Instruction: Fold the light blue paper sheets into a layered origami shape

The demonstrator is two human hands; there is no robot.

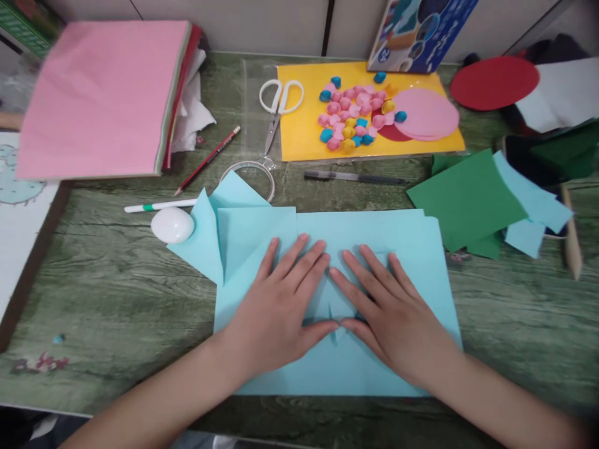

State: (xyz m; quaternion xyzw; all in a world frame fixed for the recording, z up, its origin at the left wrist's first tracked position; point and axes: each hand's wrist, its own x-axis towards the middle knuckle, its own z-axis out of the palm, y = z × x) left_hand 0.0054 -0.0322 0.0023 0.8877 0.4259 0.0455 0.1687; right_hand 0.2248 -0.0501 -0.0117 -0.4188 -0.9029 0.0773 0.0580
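Observation:
Light blue paper (374,374) lies on the green wood-grain table, with a smaller light blue piece partly under my hands. My left hand (281,305) rests flat on it, fingers stretched out. Also flat, my right hand (393,312) presses on the paper's right part with its fingers apart. The two thumb tips nearly meet above a small slit or crease. A folded light blue piece (201,240) sticks out at the upper left, beside a white egg-shaped object (172,225).
Beyond the paper are white scissors (279,103), a tape roll (271,181), a black pen (355,178), a red pencil (208,161) and a yellow sheet (304,140) bearing small pink, blue and yellow pieces. Green paper (468,202) lies right; a pink stack (103,100) stands upper left.

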